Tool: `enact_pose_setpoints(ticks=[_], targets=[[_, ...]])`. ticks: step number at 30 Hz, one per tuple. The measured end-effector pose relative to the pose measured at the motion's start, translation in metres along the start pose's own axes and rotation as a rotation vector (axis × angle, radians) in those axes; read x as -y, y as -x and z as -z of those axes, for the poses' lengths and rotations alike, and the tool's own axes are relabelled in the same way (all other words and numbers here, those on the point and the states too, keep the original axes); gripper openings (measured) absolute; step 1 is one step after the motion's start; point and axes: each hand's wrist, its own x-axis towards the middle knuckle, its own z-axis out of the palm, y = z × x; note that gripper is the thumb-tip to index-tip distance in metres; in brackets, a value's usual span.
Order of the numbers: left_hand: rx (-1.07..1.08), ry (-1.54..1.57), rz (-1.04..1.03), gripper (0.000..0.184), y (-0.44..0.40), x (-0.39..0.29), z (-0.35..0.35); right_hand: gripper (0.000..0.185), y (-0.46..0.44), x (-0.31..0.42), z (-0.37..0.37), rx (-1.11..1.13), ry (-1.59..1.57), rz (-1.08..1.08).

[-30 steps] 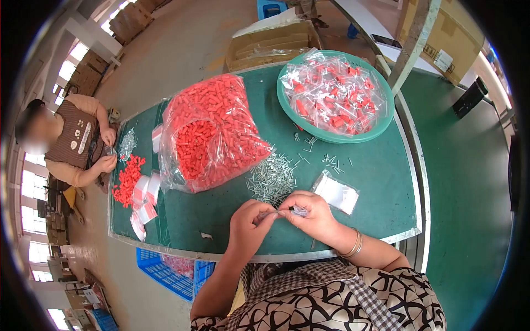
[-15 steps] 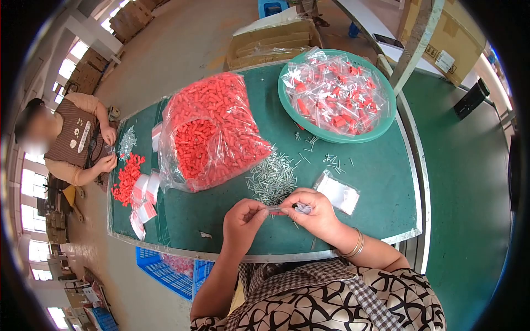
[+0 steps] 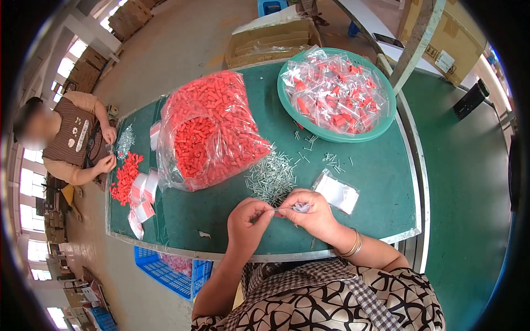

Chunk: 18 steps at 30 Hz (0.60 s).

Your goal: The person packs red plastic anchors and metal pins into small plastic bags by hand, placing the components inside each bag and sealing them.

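My left hand [image 3: 248,222] and my right hand [image 3: 310,214] meet at the near side of the green table, fingers pinched on the top edge of a small clear plastic bag [image 3: 277,209]. More crumpled clear plastic is tucked in my right hand. Just beyond my fingers lies a pile of silver screws [image 3: 270,177]. A pack of flat clear bags [image 3: 337,191] rests to the right of it. Left of the screws is a large clear bag of red plugs [image 3: 212,132]. A green basin [image 3: 338,135] at the back right holds filled bags with red pieces.
Across the left end, a co-worker [image 3: 74,135] handles something small beside red plugs [image 3: 127,179], screws and flat bags [image 3: 144,187]. A blue crate [image 3: 165,276] stands below the near edge. Beyond the table are a cardboard box [image 3: 270,44] and a metal post [image 3: 417,47].
My hands drew slightly apart, showing a strip of the bag and something red below it, then came closer again. Both keep their pinch.
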Motion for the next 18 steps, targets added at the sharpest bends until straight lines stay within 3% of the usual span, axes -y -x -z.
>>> enact_pose_setpoints(ticks=[3,6,9,13,18], targets=[[-0.014,-0.022,-0.013,0.006,0.0,0.001,0.0,0.002,0.0,-0.003,0.0,-0.023,-0.196,-0.11],[-0.059,0.031,0.005,0.006,-0.001,0.006,0.003,0.002,-0.001,-0.003,0.007,-0.037,-0.154,-0.163],[-0.044,0.061,0.031,0.005,-0.002,0.008,0.006,0.003,0.0,-0.007,0.006,-0.028,-0.163,-0.126],[0.036,-0.151,-0.098,0.005,-0.008,-0.004,0.002,0.003,0.0,-0.005,0.002,-0.002,-0.154,-0.093],[0.007,0.048,-0.025,0.005,-0.01,0.012,-0.002,0.004,0.001,-0.002,0.005,-0.051,-0.046,-0.008]])
